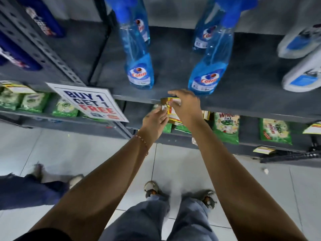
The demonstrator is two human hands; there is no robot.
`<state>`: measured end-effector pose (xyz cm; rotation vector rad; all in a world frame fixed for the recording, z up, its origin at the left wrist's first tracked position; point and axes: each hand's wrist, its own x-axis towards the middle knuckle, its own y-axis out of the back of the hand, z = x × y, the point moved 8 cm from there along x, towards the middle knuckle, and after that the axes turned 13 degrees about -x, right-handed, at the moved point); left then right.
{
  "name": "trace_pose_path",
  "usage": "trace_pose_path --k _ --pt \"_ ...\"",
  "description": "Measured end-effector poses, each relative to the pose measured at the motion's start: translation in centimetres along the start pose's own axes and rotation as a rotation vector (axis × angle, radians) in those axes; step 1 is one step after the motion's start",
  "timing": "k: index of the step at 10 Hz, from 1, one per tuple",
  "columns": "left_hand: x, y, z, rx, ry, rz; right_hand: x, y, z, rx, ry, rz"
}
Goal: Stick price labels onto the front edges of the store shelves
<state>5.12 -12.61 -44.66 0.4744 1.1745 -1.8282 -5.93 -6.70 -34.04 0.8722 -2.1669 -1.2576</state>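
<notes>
Left hand (154, 121) pinches a small blurred label (163, 107); right hand (185, 106) grips a yellow-and-brown label sheet (172, 111), largely hidden, its long axis slanting across the grey shelf edge (139, 99) below two Colin spray bottles (139, 73).

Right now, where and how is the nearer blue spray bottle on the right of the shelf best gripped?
Probably around the narrow waist of the spray bottle, coming from the open aisle side. It stands upright near the shelf edge, another bottle behind it, and the base is wider.
</notes>
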Motion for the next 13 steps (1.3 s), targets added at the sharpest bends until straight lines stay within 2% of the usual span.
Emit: trace_pose_path --k 1,2,4,5,7,9,11,12,13 --pt "-0.2 0.1 1.0 0.047 -0.026 0.032 0.8 -1.3 -1.3 -0.115 0.007 -0.006" --pt "-0.5 0.8 2.0 0.122 -0.099 0.073 0.4 -1.1 -1.3 -0.128 -0.025 0.070" --pt "-1.0 1.2 6.2 0.538 -0.468 0.031 -2.8 -0.9 1.0 -0.149 -0.203 0.150" --pt "-1.5 0.0 8.1 0.717 -0.597 0.032 -2.5 -1.0 1.1 -0.159 -0.245 0.182" --pt "-1.7 -0.8 8.7 0.792 -0.659 0.022 -2.5 -0.9 0.8 -0.177 -0.259 0.205" --pt "-2.9 -1.9 9.4 0.909 -0.858 -0.030 -2.4 -1.2 1.7 -0.200 -0.349 0.128" --pt "-4.1 -2.1 10.8 1.129 -1.007 0.101 -2.9 0.0 3.5 -0.334 -0.444 0.131" --pt "-5.6 -2.3 10.6 1.154 -1.123 0.055 -4.5 1.3 4.3 -0.316 -0.447 0.226" --pt "-8.1 -4.6 8.7 1.267 -1.259 -0.163 -6.1 3.3 3.4 -0.181 -0.228 0.423"
